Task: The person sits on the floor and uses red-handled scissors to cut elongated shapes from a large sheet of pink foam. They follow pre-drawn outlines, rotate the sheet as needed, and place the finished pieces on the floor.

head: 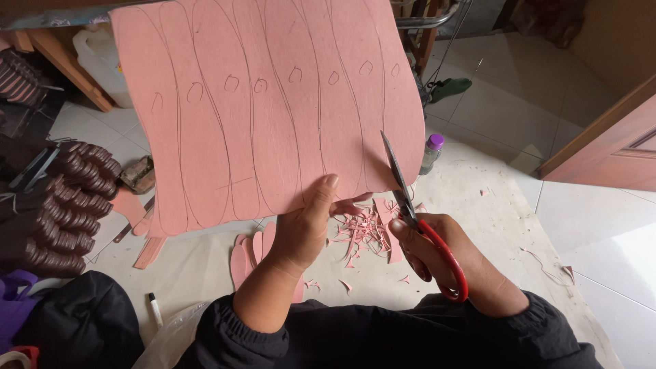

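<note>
Right hand (454,256) grip grasping red scissors (417,219), blades pointing up, left hand (307,225) pinching pink sheet (273,102)

The sheet (273,109) hangs upright in front of the person, above the floor. The left hand (304,229) grips its lower edge near the middle; the right hand (447,263), further right, holds the scissors (420,219), blades up against the sheet's lower right edge. Scraps (362,236) lie on the floor between the hands, cut pieces (249,253) just left of them. Stacked soles (68,212) sit far left, a marker (156,309) below them, a bottle (431,152) right of the sheet.
</note>
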A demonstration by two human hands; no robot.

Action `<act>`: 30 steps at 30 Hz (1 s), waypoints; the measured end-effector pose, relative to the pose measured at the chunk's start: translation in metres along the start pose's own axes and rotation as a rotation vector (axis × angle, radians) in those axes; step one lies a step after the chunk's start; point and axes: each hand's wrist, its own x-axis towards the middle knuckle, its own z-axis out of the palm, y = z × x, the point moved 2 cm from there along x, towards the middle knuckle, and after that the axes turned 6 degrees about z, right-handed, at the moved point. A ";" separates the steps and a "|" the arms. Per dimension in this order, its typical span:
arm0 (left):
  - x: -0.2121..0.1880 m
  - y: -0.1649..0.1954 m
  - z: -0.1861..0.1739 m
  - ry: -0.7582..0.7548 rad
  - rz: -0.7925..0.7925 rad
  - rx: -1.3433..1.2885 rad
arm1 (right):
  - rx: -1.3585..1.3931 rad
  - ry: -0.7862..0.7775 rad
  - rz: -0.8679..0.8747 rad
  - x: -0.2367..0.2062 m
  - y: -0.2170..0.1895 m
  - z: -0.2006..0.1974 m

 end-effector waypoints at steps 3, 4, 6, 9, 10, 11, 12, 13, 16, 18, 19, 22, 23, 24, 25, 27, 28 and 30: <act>0.002 -0.007 -0.004 -0.115 -0.011 0.000 | -0.013 -0.041 -0.077 0.002 -0.001 0.000; 0.001 -0.009 -0.004 -0.116 -0.043 0.013 | -0.020 -0.065 -0.123 0.002 -0.002 0.001; -0.001 -0.011 -0.007 -0.117 -0.103 0.040 | 0.094 -0.185 -0.197 -0.001 -0.005 0.004; -0.003 -0.010 -0.006 -0.148 -0.151 0.045 | 0.130 -0.272 -0.258 -0.009 -0.009 0.007; -0.003 -0.008 -0.006 -0.169 -0.153 0.061 | 0.119 -0.285 -0.272 -0.011 -0.011 0.007; -0.003 -0.007 -0.006 -0.191 -0.155 0.077 | 0.106 -0.275 -0.250 -0.013 -0.013 0.007; -0.003 -0.006 -0.006 -0.212 -0.158 0.093 | 0.094 -0.265 -0.226 -0.014 -0.014 0.007; -0.003 -0.004 -0.006 -0.225 -0.123 0.083 | 0.081 -0.258 -0.201 -0.015 -0.014 0.007; -0.005 -0.002 -0.005 -0.239 -0.065 0.066 | 0.111 -0.274 -0.283 -0.017 -0.018 0.009; -0.006 -0.004 -0.005 -0.222 -0.093 0.070 | 0.102 -0.276 -0.308 -0.016 -0.020 0.011; -0.006 -0.005 -0.005 -0.230 -0.112 0.045 | 0.097 -0.277 -0.319 -0.016 -0.020 0.012; -0.007 -0.006 -0.005 -0.245 -0.111 0.041 | 0.087 -0.253 -0.258 -0.014 -0.019 0.012; -0.008 -0.005 -0.005 -0.244 -0.074 0.083 | 0.104 -0.249 -0.257 -0.015 -0.019 0.012; -0.009 -0.004 -0.004 -0.244 -0.033 0.124 | 0.120 -0.243 -0.260 -0.015 -0.019 0.012; -0.009 -0.004 -0.003 -0.230 -0.028 0.134 | 0.134 -0.238 -0.265 -0.016 -0.019 0.012; -0.012 -0.005 0.000 -0.200 -0.023 0.153 | 0.157 -0.252 -0.252 -0.017 -0.019 0.011; -0.013 -0.004 0.001 -0.206 0.003 0.161 | 0.169 -0.261 -0.246 -0.017 -0.019 0.011; -0.015 -0.001 0.002 -0.219 0.049 0.176 | 0.184 -0.307 -0.316 -0.019 -0.020 0.011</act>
